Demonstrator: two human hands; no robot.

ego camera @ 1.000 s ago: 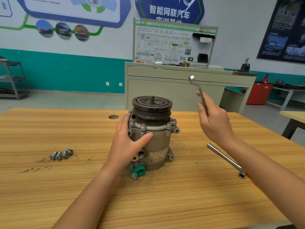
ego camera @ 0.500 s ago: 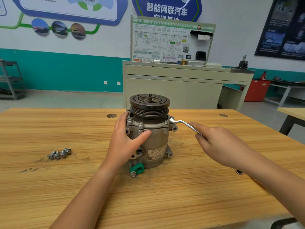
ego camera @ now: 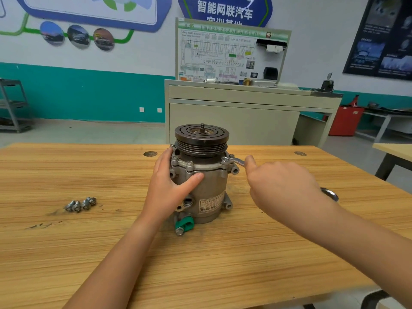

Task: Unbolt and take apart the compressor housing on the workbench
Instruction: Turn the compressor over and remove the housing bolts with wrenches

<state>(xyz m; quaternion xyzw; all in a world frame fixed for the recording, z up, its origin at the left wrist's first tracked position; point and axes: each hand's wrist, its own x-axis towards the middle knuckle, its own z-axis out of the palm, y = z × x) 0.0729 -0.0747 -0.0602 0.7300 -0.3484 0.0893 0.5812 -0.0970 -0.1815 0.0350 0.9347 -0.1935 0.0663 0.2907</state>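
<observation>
The grey metal compressor (ego camera: 207,190) stands upright in the middle of the wooden workbench (ego camera: 200,264), its dark pulley (ego camera: 201,139) on top and a green clip (ego camera: 184,224) at its foot. My left hand (ego camera: 169,188) wraps the housing's left side, thumb across the front. My right hand (ego camera: 281,188) grips a silver wrench (ego camera: 234,162) whose ring end sits on a flange bolt at the housing's upper right; most of the handle is hidden in my fist.
Several loose bolts (ego camera: 80,205) lie in a row on the bench to the left. The end of a second tool (ego camera: 330,194) shows behind my right wrist. A cream cabinet (ego camera: 245,117) stands behind the bench, another table (ego camera: 394,150) at right.
My right hand brought the wrench down from the air onto the upper right flange bolt, then slid closer along the handle. My left hand stayed on the housing.
</observation>
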